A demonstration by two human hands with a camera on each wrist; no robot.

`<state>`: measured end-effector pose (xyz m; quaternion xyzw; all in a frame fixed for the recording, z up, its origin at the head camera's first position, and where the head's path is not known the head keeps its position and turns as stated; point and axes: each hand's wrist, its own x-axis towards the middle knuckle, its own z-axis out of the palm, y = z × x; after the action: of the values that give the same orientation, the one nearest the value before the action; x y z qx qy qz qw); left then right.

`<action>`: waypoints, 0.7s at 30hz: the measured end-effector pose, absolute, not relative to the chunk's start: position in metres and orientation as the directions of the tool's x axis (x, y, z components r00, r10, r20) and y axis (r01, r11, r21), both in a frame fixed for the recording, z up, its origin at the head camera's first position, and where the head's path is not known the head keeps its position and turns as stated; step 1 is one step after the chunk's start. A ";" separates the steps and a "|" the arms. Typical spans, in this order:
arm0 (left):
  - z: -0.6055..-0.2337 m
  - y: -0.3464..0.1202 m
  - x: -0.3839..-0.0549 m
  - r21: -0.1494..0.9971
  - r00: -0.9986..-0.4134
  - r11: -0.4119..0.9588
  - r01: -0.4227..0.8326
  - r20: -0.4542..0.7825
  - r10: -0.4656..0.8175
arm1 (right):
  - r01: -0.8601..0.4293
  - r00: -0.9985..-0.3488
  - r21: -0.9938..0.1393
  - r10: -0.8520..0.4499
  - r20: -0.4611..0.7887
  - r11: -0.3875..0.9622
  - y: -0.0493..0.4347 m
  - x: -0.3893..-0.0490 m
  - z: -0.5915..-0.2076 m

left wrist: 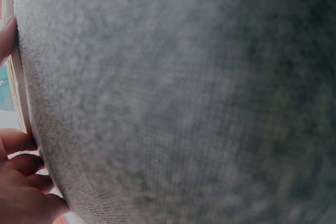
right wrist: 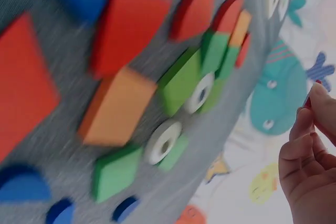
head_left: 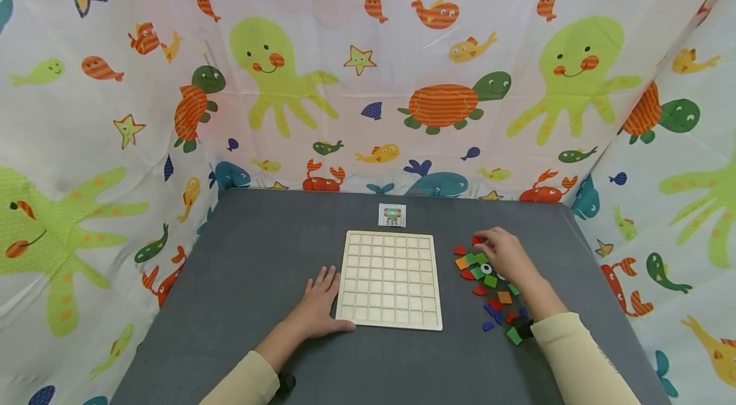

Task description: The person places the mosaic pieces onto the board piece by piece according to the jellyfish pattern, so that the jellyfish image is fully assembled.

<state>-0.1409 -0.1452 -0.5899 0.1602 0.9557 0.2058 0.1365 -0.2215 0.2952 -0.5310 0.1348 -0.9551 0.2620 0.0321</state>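
Note:
My left hand [head_left: 318,306] lies flat on the dark table at the left edge of a pale wooden grid board [head_left: 388,280]. Its fingers are straight, with the thumb at the board's near corner; the left wrist view catches thumb and fingers along the board's side. Over the far end of a scatter of pieces, my right hand [head_left: 505,255] pinches a small red piece [right wrist: 310,97] between thumb and fingertips, mostly covered by them. Below it lie green blocks [right wrist: 179,80], white rings [right wrist: 163,141], an orange block [right wrist: 118,107] and red quarter-round pieces [right wrist: 193,10].
A small printed picture card [head_left: 392,215] lies just beyond the board. Several blue pieces [head_left: 489,326] and a green block [head_left: 514,335] lie near my right wrist. A curtain [head_left: 368,73] printed with sea animals surrounds the dark table [head_left: 259,252] at the back and sides.

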 end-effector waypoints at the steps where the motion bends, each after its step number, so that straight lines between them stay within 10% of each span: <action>1: -0.590 -0.145 -0.141 0.438 -0.912 0.864 0.250 -0.194 0.362 | -0.282 -0.959 -0.490 -0.247 0.137 0.825 0.290 -0.222 -0.530; 21: -0.592 -0.144 -0.143 0.424 -0.910 0.871 0.248 -0.206 0.359 | -0.347 -0.938 -0.493 -0.288 0.194 0.798 0.213 -0.220 -0.539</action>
<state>-0.1427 -0.1445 -0.5923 0.1585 0.9570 0.1982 0.1404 -0.2204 0.2127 -0.5392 0.1677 -0.9466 0.2699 0.0545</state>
